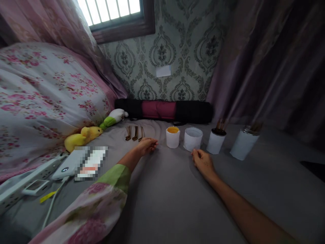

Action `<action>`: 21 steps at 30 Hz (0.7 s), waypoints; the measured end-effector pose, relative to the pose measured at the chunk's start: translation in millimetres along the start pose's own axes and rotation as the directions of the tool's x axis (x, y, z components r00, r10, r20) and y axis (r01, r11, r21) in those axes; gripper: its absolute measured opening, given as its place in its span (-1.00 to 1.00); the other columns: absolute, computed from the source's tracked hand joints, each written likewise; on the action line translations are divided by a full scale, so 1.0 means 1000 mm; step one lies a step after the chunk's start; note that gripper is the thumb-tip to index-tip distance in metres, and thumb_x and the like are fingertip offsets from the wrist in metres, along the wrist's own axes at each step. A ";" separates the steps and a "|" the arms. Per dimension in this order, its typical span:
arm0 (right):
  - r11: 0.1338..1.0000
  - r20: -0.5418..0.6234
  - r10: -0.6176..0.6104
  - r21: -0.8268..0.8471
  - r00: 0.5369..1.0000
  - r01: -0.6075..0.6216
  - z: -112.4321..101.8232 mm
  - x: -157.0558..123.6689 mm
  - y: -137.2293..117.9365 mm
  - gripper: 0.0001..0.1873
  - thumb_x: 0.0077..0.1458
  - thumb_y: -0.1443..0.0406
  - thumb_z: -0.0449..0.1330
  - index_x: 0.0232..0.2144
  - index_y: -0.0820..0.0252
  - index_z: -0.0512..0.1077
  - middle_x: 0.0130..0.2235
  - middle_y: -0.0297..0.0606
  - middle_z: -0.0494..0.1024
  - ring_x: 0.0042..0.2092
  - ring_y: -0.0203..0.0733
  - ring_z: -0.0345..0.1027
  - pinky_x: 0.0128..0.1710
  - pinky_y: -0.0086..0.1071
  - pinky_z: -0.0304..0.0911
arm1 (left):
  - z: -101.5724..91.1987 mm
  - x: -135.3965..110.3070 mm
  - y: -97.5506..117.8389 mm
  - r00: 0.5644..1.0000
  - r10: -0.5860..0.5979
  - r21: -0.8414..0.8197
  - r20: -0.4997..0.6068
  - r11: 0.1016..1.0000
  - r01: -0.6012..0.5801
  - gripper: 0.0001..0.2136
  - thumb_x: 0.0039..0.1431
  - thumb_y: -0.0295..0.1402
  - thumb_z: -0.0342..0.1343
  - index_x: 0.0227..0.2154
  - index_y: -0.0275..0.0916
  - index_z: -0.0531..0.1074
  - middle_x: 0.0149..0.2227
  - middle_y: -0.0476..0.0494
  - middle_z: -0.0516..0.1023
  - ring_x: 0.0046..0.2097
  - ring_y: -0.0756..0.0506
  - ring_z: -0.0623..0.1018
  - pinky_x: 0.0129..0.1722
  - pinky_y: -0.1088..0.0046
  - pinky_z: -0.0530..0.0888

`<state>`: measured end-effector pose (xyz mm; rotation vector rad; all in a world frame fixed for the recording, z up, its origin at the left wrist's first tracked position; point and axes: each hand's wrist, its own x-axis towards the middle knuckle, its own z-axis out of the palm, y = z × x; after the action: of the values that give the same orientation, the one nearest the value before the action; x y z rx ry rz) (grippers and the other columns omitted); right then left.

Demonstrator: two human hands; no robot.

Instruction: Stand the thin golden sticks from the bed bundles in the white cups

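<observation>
My left hand (147,146) hovers over the grey sheet with its fingers curled together, left of a white-wrapped cup with a yellow inside (172,139). What those fingers hold, if anything, is hidden. My right hand (203,163) is closed, thumb against forefinger, just in front of a wider white-wrapped cup (193,139). Whether it touches that cup or pinches something I cannot tell. Behind my left hand lie small groups of thin brown sticks (135,134) with thicker ends. Farther right, a white-wrapped can (216,141) and a taller tilted-looking one (244,144) have brown sticks in them.
A black and maroon roll (162,110) lies along the patterned wall. At left are plush toys (85,136), a power strip (33,176), a white power bank (68,164) with a cable, and a blurred-out flat item (91,163). A dark object (313,169) shows at right.
</observation>
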<state>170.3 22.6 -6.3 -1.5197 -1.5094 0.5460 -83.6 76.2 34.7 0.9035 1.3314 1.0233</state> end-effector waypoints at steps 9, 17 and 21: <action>1.000 -0.004 0.023 0.004 1.000 -0.023 -0.002 -0.002 -0.004 -0.59 0.03 0.09 -0.10 -0.53 0.25 0.39 -0.60 -0.25 0.40 -0.58 -0.27 0.23 -0.60 -0.46 0.05 | -0.025 0.010 0.015 0.985 0.059 0.245 -0.162 0.969 -0.018 -0.94 -0.03 -0.47 0.08 -0.51 -0.33 0.30 -0.60 -0.05 0.40 -0.62 0.11 0.34 -0.64 0.63 0.24; 0.999 0.015 0.011 0.038 1.000 -0.011 -0.004 -0.002 -0.002 -0.58 0.05 0.08 -0.11 -0.50 0.26 0.38 -0.55 -0.22 0.42 -0.54 -0.26 0.25 -0.57 -0.45 0.08 | -0.040 0.014 0.055 0.967 0.139 0.463 -0.216 0.886 -0.024 -0.93 0.00 -0.48 0.00 -0.55 -0.35 0.32 -0.75 0.00 0.27 -0.69 0.09 0.25 -0.68 0.58 0.18; 0.998 0.011 -0.005 0.055 1.000 0.005 -0.003 -0.003 -0.001 -0.57 0.05 0.07 -0.11 -0.50 0.25 0.38 -0.55 -0.23 0.42 -0.54 -0.26 0.25 -0.56 -0.45 0.09 | -0.040 0.014 0.066 0.963 0.163 0.565 -0.215 0.825 -0.014 -0.93 -0.01 -0.47 -0.01 -0.52 -0.35 0.35 -0.77 0.02 0.26 -0.71 0.09 0.22 -0.68 0.56 0.16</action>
<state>172.2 19.2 -4.9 -1.4726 -1.4943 0.5894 -128.8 108.4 90.0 1.3143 1.8790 0.8439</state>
